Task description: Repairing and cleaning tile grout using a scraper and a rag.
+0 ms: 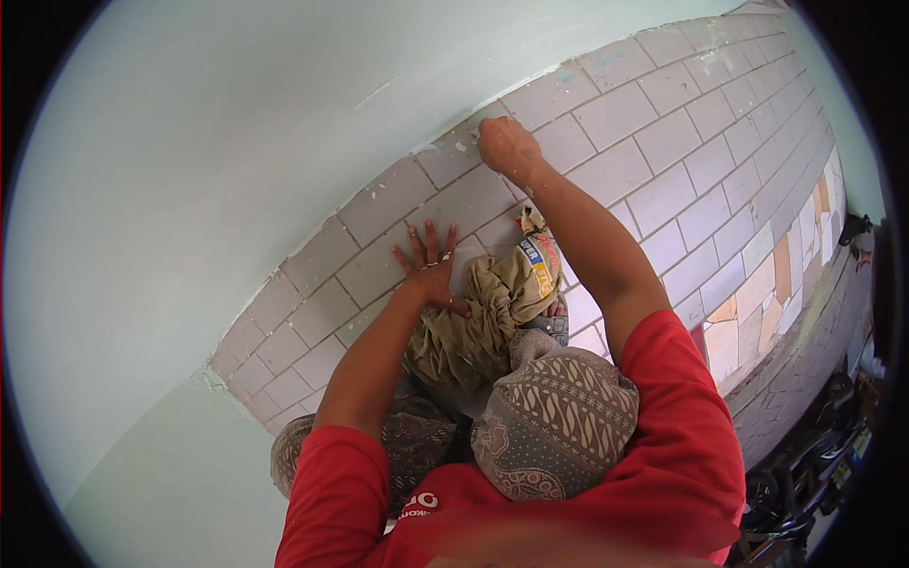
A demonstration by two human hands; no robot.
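My left hand point(431, 276) lies on the grey floor tiles point(371, 272) with its fingers spread, holding nothing. Pale specks stick to its skin. Farther ahead and to the right, my right hand point(508, 148) is closed in a fist, low at the foot of the pale green wall point(284, 123). Whatever it grips, if anything, is hidden by the fingers. Pale smears mark the tile just left of that fist. Between my arms, close to my left thumb, is a crumpled khaki cloth point(464, 322). A printed, torn-topped packet point(538, 257) lies against it.
Whitish spots dot the tiles along the wall's base. My patterned trouser knees point(559, 426) are bent below my arms. A strip of irregular beige and white tile pieces point(757, 303) runs along the right. Dark, cluttered objects point(805, 473) stand at the lower right.
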